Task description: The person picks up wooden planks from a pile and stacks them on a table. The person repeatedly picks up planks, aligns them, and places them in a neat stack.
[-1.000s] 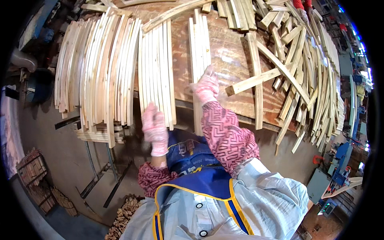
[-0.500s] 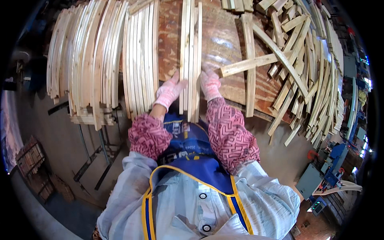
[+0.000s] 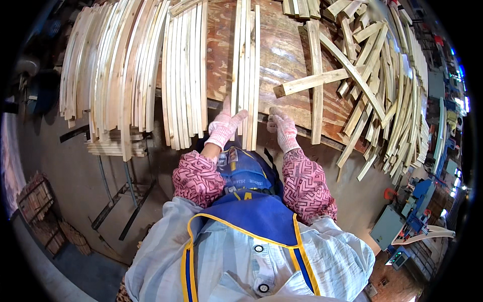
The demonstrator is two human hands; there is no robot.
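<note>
Apron: blue with yellow edging [image 3: 246, 214], worn over a pale striped shirt [image 3: 161, 251], nearest of all.
Left hand: gloved [image 3: 224, 130], thumb and forefinger spread, the thumb over the near ends of a narrow group of wooden strips [image 3: 245, 60]; I can't tell whether it grips.
Right hand: gloved [image 3: 283, 128], fingers part-curled, just right of that group and apart from it; I can't see whether it holds anything.
Narrow group: lengthwise on the brown tabletop [image 3: 282, 65], near ends overhanging the edge.
Wider row: more strips [image 3: 183, 85], left of the narrow group.
Far left: a bigger stack [image 3: 113, 65].
Far right: a jumbled pile of strips [image 3: 402, 116].
</note>
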